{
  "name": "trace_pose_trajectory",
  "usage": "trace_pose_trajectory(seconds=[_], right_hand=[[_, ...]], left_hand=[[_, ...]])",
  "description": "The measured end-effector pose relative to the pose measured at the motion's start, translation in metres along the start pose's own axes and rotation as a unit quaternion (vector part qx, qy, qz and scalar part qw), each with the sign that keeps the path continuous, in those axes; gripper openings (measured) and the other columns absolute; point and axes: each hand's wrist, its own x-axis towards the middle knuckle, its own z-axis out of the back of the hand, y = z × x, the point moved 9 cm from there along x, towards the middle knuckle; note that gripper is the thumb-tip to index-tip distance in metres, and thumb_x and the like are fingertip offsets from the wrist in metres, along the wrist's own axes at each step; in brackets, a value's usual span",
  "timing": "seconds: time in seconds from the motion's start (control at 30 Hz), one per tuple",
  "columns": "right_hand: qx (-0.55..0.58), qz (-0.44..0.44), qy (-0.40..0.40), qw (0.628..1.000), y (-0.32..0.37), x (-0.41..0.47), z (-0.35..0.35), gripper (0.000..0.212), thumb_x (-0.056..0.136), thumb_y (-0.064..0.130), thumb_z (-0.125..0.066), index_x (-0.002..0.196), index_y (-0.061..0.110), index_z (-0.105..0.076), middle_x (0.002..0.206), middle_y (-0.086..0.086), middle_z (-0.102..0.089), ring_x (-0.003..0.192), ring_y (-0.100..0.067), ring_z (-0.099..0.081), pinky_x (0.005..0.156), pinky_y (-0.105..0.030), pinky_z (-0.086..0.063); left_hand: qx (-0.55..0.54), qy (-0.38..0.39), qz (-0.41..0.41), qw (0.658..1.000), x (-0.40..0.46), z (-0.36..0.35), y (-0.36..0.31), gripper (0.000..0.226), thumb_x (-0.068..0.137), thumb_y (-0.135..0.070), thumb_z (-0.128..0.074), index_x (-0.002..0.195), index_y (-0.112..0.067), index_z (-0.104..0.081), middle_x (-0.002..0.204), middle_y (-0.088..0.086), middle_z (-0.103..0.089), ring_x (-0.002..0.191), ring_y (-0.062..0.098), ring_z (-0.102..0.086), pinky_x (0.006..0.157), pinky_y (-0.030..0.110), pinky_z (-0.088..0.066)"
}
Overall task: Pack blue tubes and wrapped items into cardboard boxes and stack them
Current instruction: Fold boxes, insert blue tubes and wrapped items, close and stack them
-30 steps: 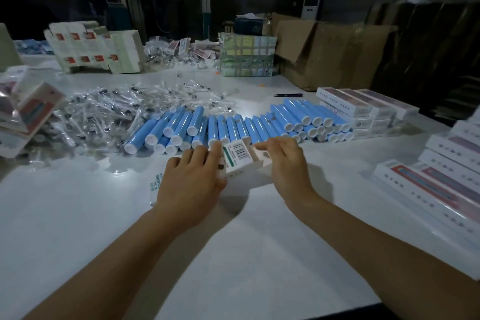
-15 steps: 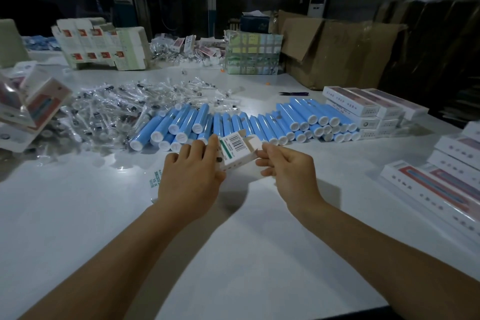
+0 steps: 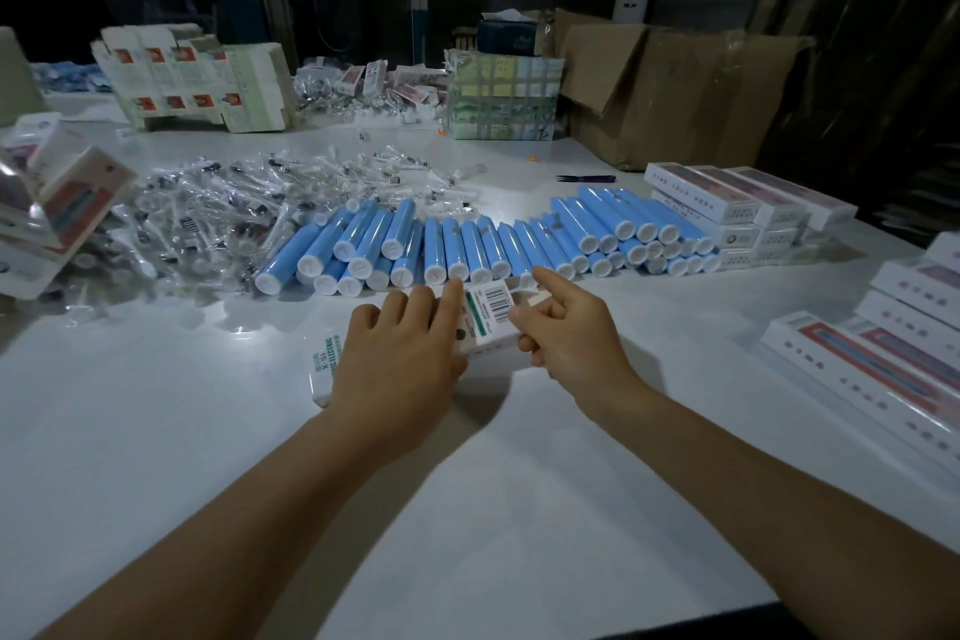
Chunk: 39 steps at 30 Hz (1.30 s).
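A small white carton (image 3: 485,320) with a barcode and green stripe lies tilted on the white table, held between both hands. My left hand (image 3: 400,359) presses its left side, fingers over the top. My right hand (image 3: 569,327) grips the carton's right end, index finger stretched out toward the tubes. Just behind it runs a long row of blue tubes (image 3: 467,244) with white caps, stacked two layers deep. A heap of clear-wrapped items (image 3: 218,218) lies to the left of the tubes. Under my left hand another flat white box (image 3: 324,369) shows green lettering.
Finished white boxes are stacked at the right (image 3: 878,369) and behind the tubes (image 3: 737,203). Flat unfolded cartons (image 3: 192,83) stand at the back left, a big brown cardboard box (image 3: 670,88) at the back right. Small black scissors (image 3: 584,179) lie near it. More packets (image 3: 57,203) sit at the far left.
The carton has come down lower toward the table and tilted. My right hand's index finger has straightened out while the other fingers keep hold of the carton's end.
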Motion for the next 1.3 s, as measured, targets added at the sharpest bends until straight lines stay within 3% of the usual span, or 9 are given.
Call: trace_pose_trajectory(seconds=[0.17, 0.3, 0.67, 0.77, 0.87, 0.97, 1.07, 1.2, 1.3], right_hand=[[0.009, 0.004, 0.006, 1.0, 0.0, 0.0, 0.0, 0.013, 0.091, 0.012, -0.06, 0.098, 0.023, -0.061, 0.081, 0.003, -0.067, 0.05, 0.002, -0.056, 0.048, -0.01, -0.042], [-0.012, 0.019, 0.003, 1.0, -0.002, 0.002, -0.001, 0.017, 0.092, 0.012, -0.057, 0.078, 0.019, -0.06, 0.082, 0.0, -0.067, 0.05, 0.001, -0.057, 0.049, -0.012, -0.044], [-0.119, 0.063, 0.026, 0.991, -0.002, 0.003, -0.01, 0.025, 0.094, 0.011, -0.05, 0.075, 0.023, -0.059, 0.095, -0.002, -0.066, 0.083, -0.015, -0.063, 0.057, -0.013, -0.047], [-0.109, 0.087, -0.084, 0.987, 0.01, 0.004, 0.017, 0.017, 0.09, 0.019, -0.06, 0.107, 0.022, -0.062, 0.107, 0.001, -0.054, 0.097, -0.016, -0.059, 0.072, -0.021, -0.053], [0.116, -0.041, -0.152, 0.981, -0.011, 0.009, 0.035, 0.045, 0.09, 0.021, -0.061, 0.133, 0.018, -0.047, 0.124, -0.005, -0.052, 0.101, -0.017, -0.056, 0.079, -0.027, -0.049], [0.42, -0.214, 0.0, 0.882, -0.03, 0.0, -0.012, 0.041, 0.094, 0.024, -0.054, 0.128, 0.003, -0.052, 0.113, -0.021, -0.065, 0.094, -0.029, -0.066, 0.081, -0.035, -0.054], [0.47, -0.192, 0.095, 0.856, -0.018, -0.004, -0.029, 0.041, 0.089, 0.022, -0.056, 0.125, 0.002, -0.054, 0.101, -0.02, -0.07, 0.088, -0.028, -0.07, 0.079, -0.037, -0.057], [0.414, -0.124, 0.059, 0.9, -0.018, 0.002, -0.022, 0.049, 0.09, 0.0, -0.054, 0.136, 0.001, -0.04, 0.106, -0.02, -0.067, 0.091, -0.027, -0.069, 0.071, -0.032, -0.057], [0.111, 0.006, -0.006, 0.994, -0.004, -0.002, -0.007, 0.03, 0.094, 0.006, -0.052, 0.124, 0.007, -0.056, 0.099, -0.007, -0.069, 0.089, -0.021, -0.069, 0.069, -0.024, -0.056]], left_hand=[[0.003, 0.0, -0.009, 1.0, -0.002, 0.001, -0.003, 0.073, 0.095, -0.048, -0.041, 0.152, -0.018, -0.007, 0.136, 0.003, -0.039, 0.118, 0.024, -0.037, 0.093, 0.036, -0.03], [0.009, 0.003, -0.014, 1.0, -0.004, 0.001, -0.006, 0.073, 0.095, -0.048, -0.039, 0.152, -0.018, -0.004, 0.137, 0.003, -0.037, 0.119, 0.024, -0.036, 0.095, 0.037, -0.03], [0.009, 0.012, -0.018, 1.0, -0.003, -0.003, -0.01, 0.069, 0.097, -0.044, -0.037, 0.151, -0.016, -0.004, 0.136, 0.004, -0.037, 0.117, 0.025, -0.037, 0.094, 0.038, -0.03], [-0.007, 0.007, 0.0, 1.0, 0.0, -0.002, -0.003, 0.07, 0.096, -0.045, -0.038, 0.15, -0.018, -0.004, 0.138, 0.003, -0.037, 0.119, 0.023, -0.037, 0.094, 0.037, -0.031], [-0.03, -0.002, 0.025, 0.999, 0.002, 0.001, 0.005, 0.072, 0.095, -0.046, -0.04, 0.15, -0.019, -0.003, 0.139, 0.004, -0.036, 0.119, 0.023, -0.037, 0.095, 0.037, -0.032], [-0.044, -0.012, 0.03, 0.999, 0.003, 0.003, 0.002, 0.073, 0.094, -0.047, -0.042, 0.151, -0.019, -0.007, 0.139, 0.005, -0.036, 0.12, 0.024, -0.037, 0.095, 0.038, -0.032], [-0.039, -0.02, 0.026, 0.999, 0.001, 0.004, -0.004, 0.073, 0.093, -0.048, -0.043, 0.15, -0.018, -0.007, 0.141, 0.007, -0.035, 0.122, 0.025, -0.036, 0.095, 0.038, -0.033], [-0.021, -0.031, 0.011, 0.999, 0.0, 0.005, -0.013, 0.073, 0.095, -0.049, -0.04, 0.15, -0.016, -0.005, 0.14, 0.006, -0.036, 0.12, 0.025, -0.036, 0.095, 0.038, -0.032], [-0.013, -0.035, -0.001, 0.999, -0.001, 0.006, -0.019, 0.072, 0.096, -0.048, -0.036, 0.15, -0.016, -0.001, 0.14, 0.006, -0.035, 0.12, 0.025, -0.035, 0.096, 0.038, -0.031]])
